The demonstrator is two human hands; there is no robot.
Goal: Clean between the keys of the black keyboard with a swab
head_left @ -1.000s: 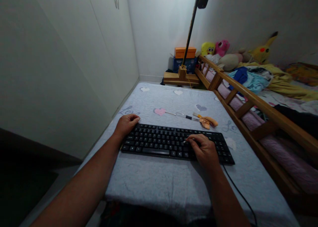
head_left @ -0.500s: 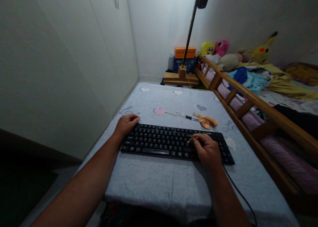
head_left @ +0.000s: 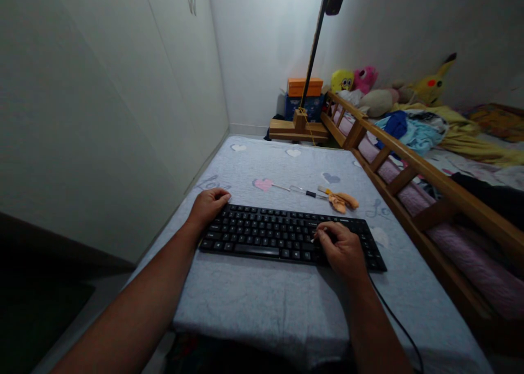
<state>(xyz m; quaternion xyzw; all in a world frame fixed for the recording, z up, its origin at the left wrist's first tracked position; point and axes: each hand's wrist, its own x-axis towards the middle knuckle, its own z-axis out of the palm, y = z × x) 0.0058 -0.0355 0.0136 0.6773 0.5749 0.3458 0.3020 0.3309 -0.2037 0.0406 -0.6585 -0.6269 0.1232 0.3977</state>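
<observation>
A black keyboard (head_left: 262, 229) lies flat across the cloth-covered table. At its upper left corner my left hand (head_left: 209, 206) is closed, thumb and fingers pinching the edge. Over the keys on the right side, my right hand (head_left: 340, 245) pinches a cotton swab (head_left: 314, 239); its small white tip points down at the keys, and the fingers hide most of its stick. Behind the keyboard lie a thin pale stick (head_left: 280, 187), a tool with a wire loop and black grip (head_left: 310, 193), a brush (head_left: 324, 190) and a crumpled orange cloth (head_left: 340, 201).
The keyboard's black cable (head_left: 395, 314) runs off the right front. A wooden bed rail (head_left: 403, 158) borders the table's right side, and a pale cabinet (head_left: 135, 90) stands on the left. Beyond the far edge are a lamp stand (head_left: 299, 125) and stacked boxes (head_left: 305, 87).
My right hand has shifted very slightly, and the swab's white tip shows a little lower over the keys. My left hand and the keyboard have stayed in place.
</observation>
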